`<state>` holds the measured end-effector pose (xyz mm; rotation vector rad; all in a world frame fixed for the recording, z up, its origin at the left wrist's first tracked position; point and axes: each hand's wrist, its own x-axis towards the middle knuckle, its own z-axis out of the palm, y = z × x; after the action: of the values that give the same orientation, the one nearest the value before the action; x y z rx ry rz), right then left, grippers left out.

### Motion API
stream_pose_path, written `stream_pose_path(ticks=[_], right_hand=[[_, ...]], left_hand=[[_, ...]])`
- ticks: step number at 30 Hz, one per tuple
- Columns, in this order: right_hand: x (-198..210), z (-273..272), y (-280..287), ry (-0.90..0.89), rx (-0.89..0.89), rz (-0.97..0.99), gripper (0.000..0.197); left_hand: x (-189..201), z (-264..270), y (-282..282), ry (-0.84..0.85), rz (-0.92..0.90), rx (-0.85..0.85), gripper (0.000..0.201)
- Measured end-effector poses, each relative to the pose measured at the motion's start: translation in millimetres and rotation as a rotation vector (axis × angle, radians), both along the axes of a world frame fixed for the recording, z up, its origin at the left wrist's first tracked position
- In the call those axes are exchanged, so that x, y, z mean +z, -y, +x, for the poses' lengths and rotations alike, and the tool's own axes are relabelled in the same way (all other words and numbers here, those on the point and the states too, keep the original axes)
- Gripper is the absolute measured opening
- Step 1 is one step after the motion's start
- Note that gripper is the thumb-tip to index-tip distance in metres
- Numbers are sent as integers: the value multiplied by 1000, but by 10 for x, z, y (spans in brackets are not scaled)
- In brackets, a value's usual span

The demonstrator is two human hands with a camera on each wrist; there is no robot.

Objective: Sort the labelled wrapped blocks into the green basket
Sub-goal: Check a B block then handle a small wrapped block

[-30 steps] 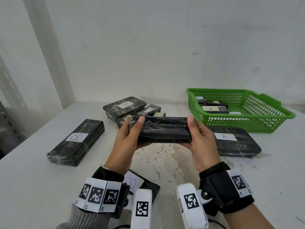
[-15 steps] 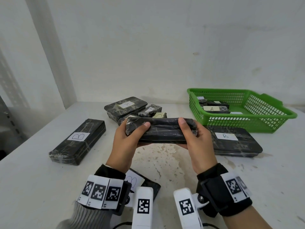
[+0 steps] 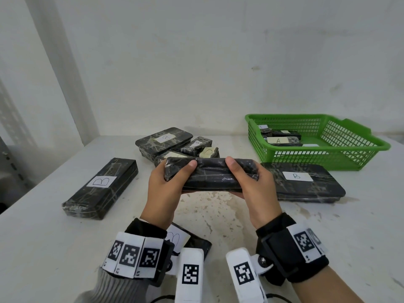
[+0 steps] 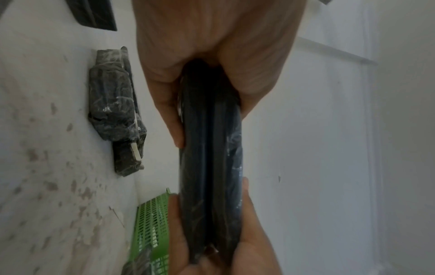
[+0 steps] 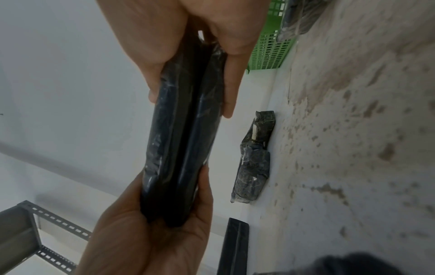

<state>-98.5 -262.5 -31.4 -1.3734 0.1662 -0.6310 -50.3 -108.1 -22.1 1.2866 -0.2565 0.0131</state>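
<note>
A long black wrapped block (image 3: 211,177) is held level above the table, its label out of sight. My left hand (image 3: 168,182) grips its left end and my right hand (image 3: 251,182) grips its right end, thumbs on top. Both wrist views show the same block (image 4: 209,148) (image 5: 181,145) end-on between the two palms. The green basket (image 3: 328,159) stands at the back right and holds several small labelled blocks, one marked A (image 3: 282,141).
On the white table (image 3: 43,237) lie blocks marked B at the left (image 3: 101,188), at the right (image 3: 306,182) and under my left wrist (image 3: 188,241). A cluster of wrapped blocks (image 3: 166,141) sits at the back centre. The wall is close behind.
Both hands have turned the block about its long axis while holding it up. My thumbs have slid inward along its top.
</note>
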Motion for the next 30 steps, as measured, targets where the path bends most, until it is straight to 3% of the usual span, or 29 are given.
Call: stream_pose_path(ticks=[4,8,15,18,22,24,27,30], right_hand=[[21,-27,-16,-7,57,25,37],[1,-20,-7,-23,5,8,32],[-25,-11,-27,0,13,18,33],[-12,-17,-17,13,23,61,36],[-7,4,43,16,-21,59,32],[6,5,56,22,3,72,28],[31,-7,33,15,61,52,46],[76,-38,46,11,121,167,71]], left_hand=[[5,3,-1,16,-1,4,15],[53,-38,-12,24,-5,-74,43],[-9,-3,-1,11,13,1,21],[3,-17,0,36,26,-23,25],[31,-56,17,55,91,-103,49],[34,-62,26,57,86,-103,44],[47,-37,-10,49,36,-58,38],[77,13,-60,-28,-83,-47,51]])
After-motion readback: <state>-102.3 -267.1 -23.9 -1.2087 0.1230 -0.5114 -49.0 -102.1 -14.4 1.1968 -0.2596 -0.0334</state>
